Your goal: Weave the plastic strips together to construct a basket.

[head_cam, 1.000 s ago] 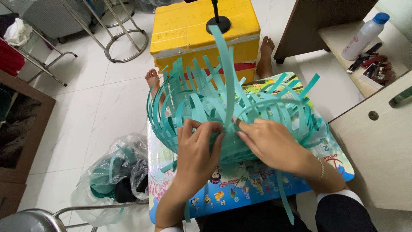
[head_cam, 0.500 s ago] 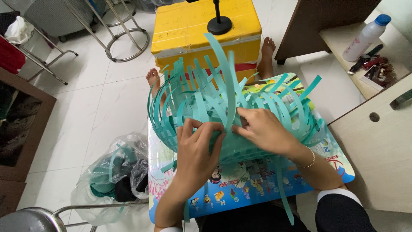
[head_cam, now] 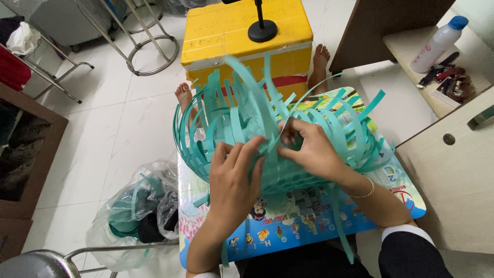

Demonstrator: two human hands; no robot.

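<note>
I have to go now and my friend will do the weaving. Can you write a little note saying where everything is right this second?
Left hand: flat on the near side of the teal strip basket, fingers spread on the woven part.
Right hand: fingers pinched around one teal strip at the centre, bracelet on the wrist.
Basket sits tilted on the colourful picture board across the lap.
Done: the lower part is woven tight.
Left: many loose strip ends stick up and fan out, unwoven.
More teal strips are in the clear plastic bag on the floor, to the left.
</note>
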